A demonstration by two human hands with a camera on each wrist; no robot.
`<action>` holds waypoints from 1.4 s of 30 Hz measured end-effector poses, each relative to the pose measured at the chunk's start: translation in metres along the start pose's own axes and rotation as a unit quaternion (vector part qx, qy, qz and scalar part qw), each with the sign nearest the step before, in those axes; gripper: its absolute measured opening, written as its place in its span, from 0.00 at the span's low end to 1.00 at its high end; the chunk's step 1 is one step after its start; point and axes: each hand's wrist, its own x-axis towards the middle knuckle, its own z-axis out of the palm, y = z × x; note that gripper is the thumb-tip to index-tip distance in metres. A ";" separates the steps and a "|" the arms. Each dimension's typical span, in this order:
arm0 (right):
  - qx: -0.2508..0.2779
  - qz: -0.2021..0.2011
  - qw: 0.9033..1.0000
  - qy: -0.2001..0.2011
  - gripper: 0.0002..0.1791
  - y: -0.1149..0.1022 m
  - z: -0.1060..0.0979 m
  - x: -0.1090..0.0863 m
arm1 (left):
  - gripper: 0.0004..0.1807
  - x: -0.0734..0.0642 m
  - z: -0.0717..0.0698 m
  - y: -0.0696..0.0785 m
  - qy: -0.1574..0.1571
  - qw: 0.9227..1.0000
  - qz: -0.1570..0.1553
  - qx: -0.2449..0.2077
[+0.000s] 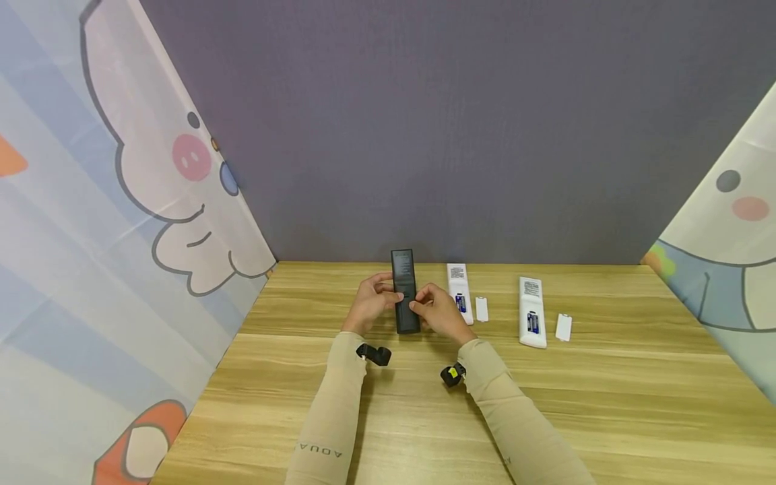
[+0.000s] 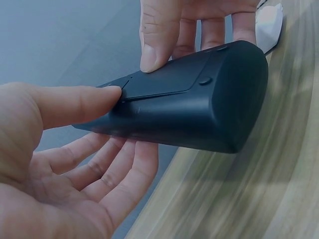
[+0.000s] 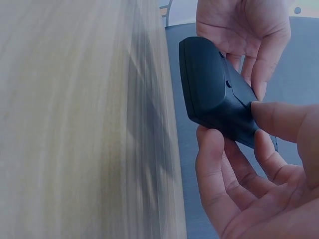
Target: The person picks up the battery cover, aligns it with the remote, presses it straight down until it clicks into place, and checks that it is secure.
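Note:
Both hands hold a black remote control, raised over the table with its back facing up. My left hand grips its left side, thumb on top and fingers underneath. From the other side my right hand pinches it, thumb on the back and fingers below. In the left wrist view the battery cover sits in the back, outlined by a thin seam. The left thumb presses near the cover's edge, and the right thumb touches it too. The remote's button side is hidden.
Right of the hands lie two white remotes, a nearer one and a farther one, face down with blue batteries showing. Beside each lies a white battery cover. A grey panel stands behind the wooden table.

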 end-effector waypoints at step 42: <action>0.006 0.022 1.000 0.003 0.20 0.000 0.008 0.002 | 0.29 -0.001 0.005 -0.004 0.056 0.991 0.033 0.115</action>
